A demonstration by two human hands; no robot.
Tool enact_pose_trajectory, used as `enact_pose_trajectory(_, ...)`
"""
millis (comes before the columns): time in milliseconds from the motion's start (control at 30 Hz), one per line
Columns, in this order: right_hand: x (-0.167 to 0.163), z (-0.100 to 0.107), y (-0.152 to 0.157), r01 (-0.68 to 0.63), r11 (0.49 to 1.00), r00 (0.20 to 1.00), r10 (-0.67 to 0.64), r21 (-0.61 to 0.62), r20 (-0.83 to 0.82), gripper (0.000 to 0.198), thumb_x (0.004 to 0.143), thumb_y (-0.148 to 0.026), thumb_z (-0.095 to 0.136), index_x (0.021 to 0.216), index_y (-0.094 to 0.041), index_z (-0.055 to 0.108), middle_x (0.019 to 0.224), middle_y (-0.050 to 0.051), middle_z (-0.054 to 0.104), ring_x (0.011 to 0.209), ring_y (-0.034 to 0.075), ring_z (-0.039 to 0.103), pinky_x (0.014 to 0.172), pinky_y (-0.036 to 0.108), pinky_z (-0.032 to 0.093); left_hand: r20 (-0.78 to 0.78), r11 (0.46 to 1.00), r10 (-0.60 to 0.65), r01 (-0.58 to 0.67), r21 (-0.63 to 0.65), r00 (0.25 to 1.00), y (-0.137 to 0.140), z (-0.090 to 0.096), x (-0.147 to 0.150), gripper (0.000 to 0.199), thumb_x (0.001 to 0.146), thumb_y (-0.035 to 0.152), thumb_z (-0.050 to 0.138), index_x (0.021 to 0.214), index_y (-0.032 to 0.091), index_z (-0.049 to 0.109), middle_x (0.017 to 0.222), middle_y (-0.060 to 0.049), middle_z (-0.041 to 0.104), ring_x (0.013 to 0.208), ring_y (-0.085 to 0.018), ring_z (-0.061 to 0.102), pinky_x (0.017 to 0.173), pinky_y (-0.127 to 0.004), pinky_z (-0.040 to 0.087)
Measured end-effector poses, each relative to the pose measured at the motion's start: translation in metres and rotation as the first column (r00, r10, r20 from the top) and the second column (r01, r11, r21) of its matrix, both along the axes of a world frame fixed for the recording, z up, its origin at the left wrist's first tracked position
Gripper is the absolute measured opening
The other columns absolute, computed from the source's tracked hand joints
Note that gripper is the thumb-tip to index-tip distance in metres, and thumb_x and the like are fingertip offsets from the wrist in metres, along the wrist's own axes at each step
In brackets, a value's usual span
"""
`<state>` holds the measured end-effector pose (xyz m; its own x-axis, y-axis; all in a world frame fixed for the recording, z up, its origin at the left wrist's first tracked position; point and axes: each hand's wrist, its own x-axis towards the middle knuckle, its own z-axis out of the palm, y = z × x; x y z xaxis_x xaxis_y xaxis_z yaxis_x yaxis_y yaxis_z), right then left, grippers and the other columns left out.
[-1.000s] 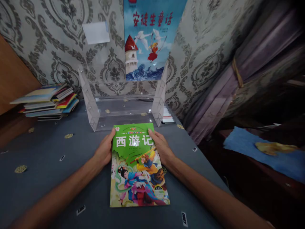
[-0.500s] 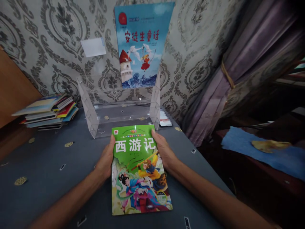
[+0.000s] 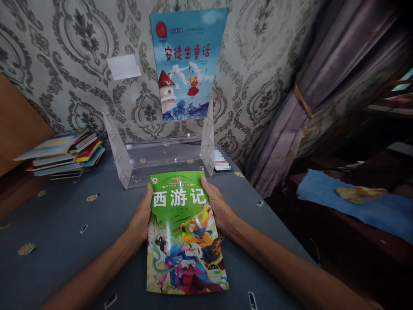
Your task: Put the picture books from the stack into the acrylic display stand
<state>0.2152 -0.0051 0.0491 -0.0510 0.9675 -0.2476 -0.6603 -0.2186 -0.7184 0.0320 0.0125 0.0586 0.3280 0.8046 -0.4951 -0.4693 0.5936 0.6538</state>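
Observation:
A green-covered picture book point(image 3: 185, 241) with large white Chinese characters faces me, held above the table between both hands. My left hand point(image 3: 142, 215) grips its left edge near the top, thumb along the side. At the right edge my right hand point(image 3: 219, 204) does the same; the fingers of both are hidden behind the book. Just beyond its top stands a clear acrylic rack point(image 3: 121, 150) with tiered sides. On the rack's upper back part a blue storybook point(image 3: 189, 64) with red characters stands upright, its cover towards me.
A stack of books point(image 3: 69, 153) lies on the grey tablecloth point(image 3: 61, 228) at the left. A white card point(image 3: 124, 67) shows at the rack's upper left. Right of the table hang a tied purple curtain point(image 3: 284, 133) and, lower, a blue cloth point(image 3: 322, 196).
The view has shifted slightly, so the rack and blue book sit a little further left. The green book stays in both hands, its cover tilted slightly differently.

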Motion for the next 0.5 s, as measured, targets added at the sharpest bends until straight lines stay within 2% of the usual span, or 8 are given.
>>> enact_pose_trajectory(167, 0.001, -0.001, 0.002, -0.048, 0.999, 0.999, 0.048, -0.001, -0.002, 0.042, 0.096, -0.052, 0.055, 0.115, -0.017, 0.068, 0.093, 0.011, 0.080, 0.086, 0.025, 0.077, 0.084, 0.040, 0.061, -0.052, 0.997, -0.005, 0.009, 0.072, 0.999, 0.007, -0.010, -0.005, 0.053, 0.097, 0.059, 0.051, 0.125, 0.016, 0.064, 0.095, -0.012, 0.079, 0.091, -0.028, 0.076, 0.081, -0.041, 0.062)
enact_pose_trajectory(300, 0.001, -0.002, 0.003, -0.109, 0.992, 0.994, 0.110, 0.067, -0.017, 0.049, 0.096, -0.059, 0.048, 0.119, -0.020, 0.067, 0.101, 0.010, 0.079, 0.096, 0.027, 0.075, 0.090, 0.046, 0.058, -0.181, 0.982, 0.032, 0.003, 0.190, 0.983, 0.012, -0.021, -0.009, 0.046, 0.088, 0.054, 0.066, 0.111, 0.015, 0.068, 0.096, -0.012, 0.078, 0.092, -0.027, 0.075, 0.082, -0.039, 0.061)
enact_pose_trajectory(400, 0.005, -0.005, 0.004, -0.133, 0.986, 0.991, 0.135, 0.097, -0.010, 0.051, 0.098, -0.059, 0.042, 0.121, -0.020, 0.066, 0.106, 0.010, 0.078, 0.101, 0.028, 0.074, 0.094, 0.049, 0.055, -0.275, 0.937, 0.125, -0.022, 0.348, 0.953, 0.018, -0.031, -0.011, 0.047, 0.075, 0.045, 0.080, 0.108, 0.015, 0.064, 0.098, -0.010, 0.077, 0.094, -0.027, 0.074, 0.085, -0.037, 0.059)
enact_pose_trajectory(500, 0.009, -0.008, 0.004, -0.166, 0.984, 0.985, 0.169, 0.071, -0.038, 0.055, 0.100, -0.060, 0.034, 0.124, -0.021, 0.064, 0.109, 0.010, 0.077, 0.103, 0.028, 0.073, 0.096, 0.052, 0.053, -0.377, 0.854, 0.198, 0.029, 0.519, 0.905, 0.023, -0.041, -0.015, 0.054, 0.074, 0.041, 0.077, 0.117, 0.018, 0.055, 0.113, -0.010, 0.072, 0.105, -0.027, 0.070, 0.094, -0.040, 0.055)
